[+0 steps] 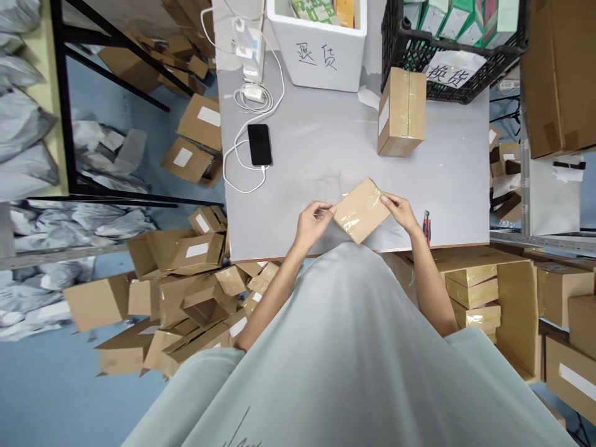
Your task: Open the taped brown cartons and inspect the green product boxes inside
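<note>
Between my two hands is a small flat cardboard box (pixel 362 211) with shiny clear tape over its ends, tilted above the table's front edge. My left hand (pixel 315 222) pinches its left corner. At the opposite end, my right hand (pixel 399 210) grips the right corner between thumb and fingers. A red and black utility knife (pixel 427 228) lies on the table just right of my right hand. Farther back stands a taller taped cardboard box (pixel 402 113) with a white label on its left side.
On the grey table (pixel 316 139) a black phone (pixel 259 144) lies plugged into a white cable. A white foam bin (pixel 321 59) and a black crate (pixel 459 74) stand at the back. Below right, an open carton (pixel 516 310) holds small boxes; discarded boxes (pixel 195 292) pile up lower left.
</note>
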The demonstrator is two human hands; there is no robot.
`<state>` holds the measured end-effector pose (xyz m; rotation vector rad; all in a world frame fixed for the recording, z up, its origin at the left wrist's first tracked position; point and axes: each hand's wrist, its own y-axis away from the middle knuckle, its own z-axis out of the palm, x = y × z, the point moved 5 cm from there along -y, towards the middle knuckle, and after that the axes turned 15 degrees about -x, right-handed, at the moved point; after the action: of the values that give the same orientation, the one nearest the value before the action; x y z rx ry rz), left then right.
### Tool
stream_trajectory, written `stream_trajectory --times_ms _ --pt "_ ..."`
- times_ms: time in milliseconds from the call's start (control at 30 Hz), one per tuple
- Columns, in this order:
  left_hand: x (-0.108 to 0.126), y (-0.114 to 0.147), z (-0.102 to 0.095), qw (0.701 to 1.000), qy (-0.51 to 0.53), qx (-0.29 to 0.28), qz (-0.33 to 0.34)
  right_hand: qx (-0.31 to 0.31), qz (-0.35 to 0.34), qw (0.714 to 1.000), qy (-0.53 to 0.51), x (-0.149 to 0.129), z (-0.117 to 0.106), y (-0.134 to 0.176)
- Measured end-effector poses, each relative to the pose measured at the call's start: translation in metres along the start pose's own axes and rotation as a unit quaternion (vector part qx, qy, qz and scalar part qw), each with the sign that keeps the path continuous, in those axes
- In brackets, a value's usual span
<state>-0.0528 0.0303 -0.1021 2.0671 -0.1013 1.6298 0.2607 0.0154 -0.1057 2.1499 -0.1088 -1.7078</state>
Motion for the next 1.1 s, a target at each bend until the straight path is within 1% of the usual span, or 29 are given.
stream_trajectory --times_ms 100,167,200,233,300,367,433,500,533,600,667,733,800,900,967,1033,1067,1100 --pt "0.003 0.008 0.010 0.997 0.016 -0.065 -0.024 0.072 0.030 0.996 0.039 0.002 -0.021 -0.003" --pt "0.001 0.013 0.022 0.989 0.042 -0.128 -0.053 0.115 0.062 0.986 0.101 -0.003 -0.026 0.003" --pt "0.000 0.015 0.029 0.982 0.053 -0.168 -0.071 0.134 0.081 0.978 0.135 -0.007 -0.024 0.008" --pt "-0.001 0.017 0.037 0.972 0.061 -0.210 -0.088 0.148 0.098 0.970 0.166 -0.013 -0.019 0.015" --pt "-0.003 0.019 0.053 0.952 0.072 -0.275 -0.110 0.155 0.122 0.957 0.213 -0.025 0.001 0.032" --pt "-0.003 0.019 0.065 0.943 0.080 -0.306 -0.105 0.134 0.128 0.950 0.250 -0.037 0.030 0.049" --pt "-0.004 0.018 0.074 0.937 0.097 -0.327 -0.077 0.118 0.143 0.942 0.279 -0.043 0.057 0.063" --pt "-0.010 0.014 0.078 0.930 0.109 -0.348 -0.055 0.115 0.170 0.934 0.293 -0.043 0.072 0.070" --pt "-0.016 0.011 0.077 0.929 0.111 -0.348 -0.055 0.116 0.182 0.931 0.293 -0.042 0.075 0.072" --pt "-0.034 0.002 0.072 0.939 0.103 -0.317 -0.081 0.120 0.198 0.929 0.287 -0.039 0.069 0.073" --pt "-0.055 -0.009 0.067 0.950 0.098 -0.261 -0.139 0.125 0.209 0.930 0.276 -0.035 0.052 0.072" --pt "-0.073 -0.017 0.068 0.947 0.113 -0.223 -0.203 0.130 0.229 0.929 0.261 -0.031 0.029 0.074" --pt "-0.084 -0.023 0.078 0.935 0.140 -0.219 -0.242 0.132 0.248 0.929 0.242 -0.027 0.005 0.079" --pt "-0.088 -0.028 0.094 0.917 0.183 -0.245 -0.255 0.125 0.242 0.938 0.214 -0.023 -0.019 0.086" --pt "-0.088 -0.027 0.099 0.899 0.236 -0.255 -0.265 0.120 0.227 0.945 0.205 -0.022 -0.025 0.088" --pt "-0.087 -0.026 0.099 0.880 0.304 -0.251 -0.264 0.116 0.216 0.945 0.216 -0.022 -0.021 0.087" --pt "-0.087 -0.026 0.097 0.878 0.327 -0.239 -0.256 0.115 0.213 0.943 0.228 -0.023 -0.017 0.085" --pt "-0.087 -0.026 0.094 0.882 0.334 -0.222 -0.248 0.113 0.211 0.940 0.243 -0.024 -0.011 0.082"
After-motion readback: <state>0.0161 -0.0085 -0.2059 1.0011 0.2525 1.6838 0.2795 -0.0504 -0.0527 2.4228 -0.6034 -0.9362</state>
